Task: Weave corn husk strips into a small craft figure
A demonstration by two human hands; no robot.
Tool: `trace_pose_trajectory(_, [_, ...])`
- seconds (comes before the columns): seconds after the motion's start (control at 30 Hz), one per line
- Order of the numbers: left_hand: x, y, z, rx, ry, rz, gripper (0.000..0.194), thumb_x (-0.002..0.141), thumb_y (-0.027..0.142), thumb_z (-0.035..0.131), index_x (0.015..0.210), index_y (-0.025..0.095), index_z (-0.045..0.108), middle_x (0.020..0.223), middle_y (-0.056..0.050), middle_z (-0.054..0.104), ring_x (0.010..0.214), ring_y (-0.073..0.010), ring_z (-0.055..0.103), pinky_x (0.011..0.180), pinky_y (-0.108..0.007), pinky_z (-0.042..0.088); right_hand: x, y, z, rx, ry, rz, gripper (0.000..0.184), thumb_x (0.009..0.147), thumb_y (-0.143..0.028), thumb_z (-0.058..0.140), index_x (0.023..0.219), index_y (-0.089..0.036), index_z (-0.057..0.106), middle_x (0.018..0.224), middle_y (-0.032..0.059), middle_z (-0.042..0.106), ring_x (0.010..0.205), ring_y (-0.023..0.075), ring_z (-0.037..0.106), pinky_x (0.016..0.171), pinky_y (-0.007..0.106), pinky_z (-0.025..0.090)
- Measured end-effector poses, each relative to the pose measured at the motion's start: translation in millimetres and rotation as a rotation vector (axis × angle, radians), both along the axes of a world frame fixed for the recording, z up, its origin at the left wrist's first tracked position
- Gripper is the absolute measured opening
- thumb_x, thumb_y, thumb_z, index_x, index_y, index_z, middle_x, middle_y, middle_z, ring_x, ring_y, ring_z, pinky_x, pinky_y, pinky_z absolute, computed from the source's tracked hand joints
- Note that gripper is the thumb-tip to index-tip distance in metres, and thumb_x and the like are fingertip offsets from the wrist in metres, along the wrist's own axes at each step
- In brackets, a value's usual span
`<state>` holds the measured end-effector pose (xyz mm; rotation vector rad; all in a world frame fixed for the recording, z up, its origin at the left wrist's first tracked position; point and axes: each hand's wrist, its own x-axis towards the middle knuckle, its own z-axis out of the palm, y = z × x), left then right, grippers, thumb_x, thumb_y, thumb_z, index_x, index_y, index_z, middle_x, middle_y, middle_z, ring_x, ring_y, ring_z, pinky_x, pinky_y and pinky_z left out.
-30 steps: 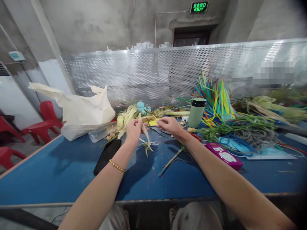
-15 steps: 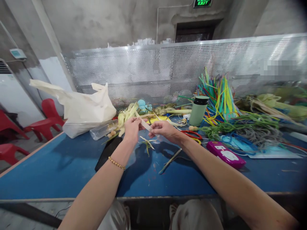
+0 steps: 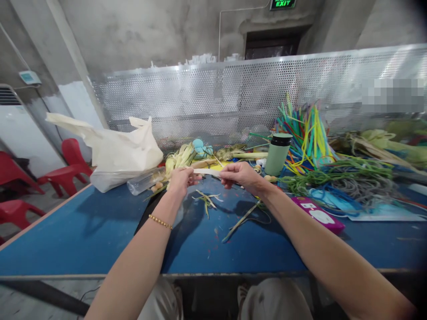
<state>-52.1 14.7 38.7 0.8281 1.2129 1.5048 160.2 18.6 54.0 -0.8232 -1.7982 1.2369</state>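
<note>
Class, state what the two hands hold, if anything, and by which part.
A pale strip, held by the left hand and the right hand, one at each end of its visible stretch.

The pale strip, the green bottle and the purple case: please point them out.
Pale strip (image 3: 206, 171), head view: its middle.
Green bottle (image 3: 276, 160), head view: its body.
Purple case (image 3: 318, 215), head view: its top.

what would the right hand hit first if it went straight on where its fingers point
Beyond the pale strip it holds, probably the left hand at the strip's other end; depth is unclear.
</note>
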Motion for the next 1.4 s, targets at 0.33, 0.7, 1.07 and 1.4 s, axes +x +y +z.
trace_pose_trajectory(0.33, [24,-32,11.8,0.643,0.569,0.198,0.027,0.074,0.009,0.071,0.098,0.022,0.07,0.114,-0.01,0.065,0.116,-0.0263,0.057,0.097,-0.031,0.047,-7,9,-9.8,0.3,-0.33,-0.23,0.014,0.067,-0.014,0.06,0.054,-0.018,0.061,0.046,-0.0028,0.059,0.038,0.0097,0.052,0.042,0.02,0.038])
trace_pose_trajectory(0.7, [23,-28,10.6,0.586,0.751,-0.17,0.008,0.078,0.018,0.069,0.071,0.02,0.074,0.065,-0.003,0.062,0.067,-0.0171,0.054,0.068,-0.028,0.042,-12,-1,1.1,0.283,-0.129,-0.142,0.019,0.074,-0.035,0.069,0.072,-0.016,0.067,0.059,0.0009,0.065,0.048,0.0114,0.058,0.046,0.022,0.043])
trace_pose_trajectory(1.07, [25,-30,14.3,0.5,0.426,-0.306,0.01,0.075,0.022,0.07,0.068,0.016,0.067,0.057,0.0,0.057,0.054,-0.0106,0.047,0.056,-0.024,0.038,-11,-10,7.3,0.115,0.091,-0.077,0.042,0.072,-0.056,0.075,0.07,-0.016,0.062,0.062,0.0018,0.064,0.05,0.0106,0.059,0.045,0.021,0.046])
trace_pose_trajectory(1.4, [31,-36,16.7,0.471,0.422,-0.2,0.011,0.075,0.02,0.068,0.065,0.015,0.065,0.056,0.0,0.057,0.055,-0.0107,0.047,0.056,-0.024,0.037,-19,-18,8.7,0.191,0.079,-0.164,0.032,0.075,-0.046,0.075,0.079,-0.017,0.063,0.061,-0.0006,0.062,0.05,0.0107,0.058,0.044,0.021,0.044])
